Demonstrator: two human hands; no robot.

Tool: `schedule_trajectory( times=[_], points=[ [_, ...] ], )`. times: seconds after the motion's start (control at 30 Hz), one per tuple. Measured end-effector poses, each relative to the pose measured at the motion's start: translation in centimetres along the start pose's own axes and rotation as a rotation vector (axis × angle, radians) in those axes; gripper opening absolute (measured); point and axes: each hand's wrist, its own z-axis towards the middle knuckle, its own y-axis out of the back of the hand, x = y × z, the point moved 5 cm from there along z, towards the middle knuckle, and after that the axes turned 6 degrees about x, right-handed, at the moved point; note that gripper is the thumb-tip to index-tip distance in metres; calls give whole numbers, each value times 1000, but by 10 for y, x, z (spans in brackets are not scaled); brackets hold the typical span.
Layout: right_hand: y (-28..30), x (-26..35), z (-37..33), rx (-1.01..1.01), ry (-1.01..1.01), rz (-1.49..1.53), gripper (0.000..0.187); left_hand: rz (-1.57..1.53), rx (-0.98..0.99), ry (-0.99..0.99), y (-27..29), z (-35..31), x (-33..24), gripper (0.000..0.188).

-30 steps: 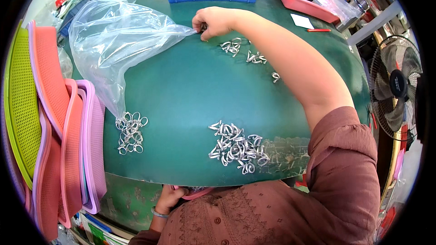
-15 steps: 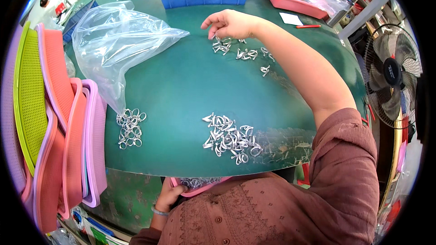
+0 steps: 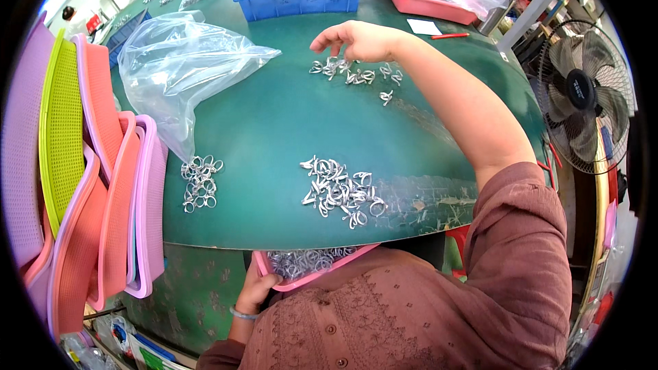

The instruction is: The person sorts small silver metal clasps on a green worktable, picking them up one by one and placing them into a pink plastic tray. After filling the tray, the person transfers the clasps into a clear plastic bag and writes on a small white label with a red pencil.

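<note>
My right hand reaches over the far group of metal rings, its index finger stretched out and its other fingers bent down. The fingers look apart, and I see nothing held in them. My left hand grips the left end of a pink plastic basket, thumb on the rim, its other fingers mostly hidden. Silvery rings fill the basket, which sits at my lap, partly under the table edge. A larger heap of rings lies on the green table close to me.
More rings lie at the table's left, beside a clear plastic bag. Stacked baskets stand along the left edge. A blue crate and a red tray are at the back; a fan stands right.
My right hand has lifted slightly from the far rings, and a ring near its fingertips now lies on the table. The pink basket shows more from under the edge. The whole view has shifted slightly.
</note>
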Motion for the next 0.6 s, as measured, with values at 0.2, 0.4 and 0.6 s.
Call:
schedule_trajectory(
  times=[0.2, 0.4, 0.6],
  points=[
    [14, -24, -13, -146, -161, -7, 43, -18, 17, -42, -3, -2, -3, 87],
    [-11, -53, -12, -312, 26, -305, 53, -27, 33, -38, -2, -4, -1, 89],
    [-51, -22, -1, -186, 153, -391, 52, -70, 25, -41, 4, -7, 9, 93]
  ],
)
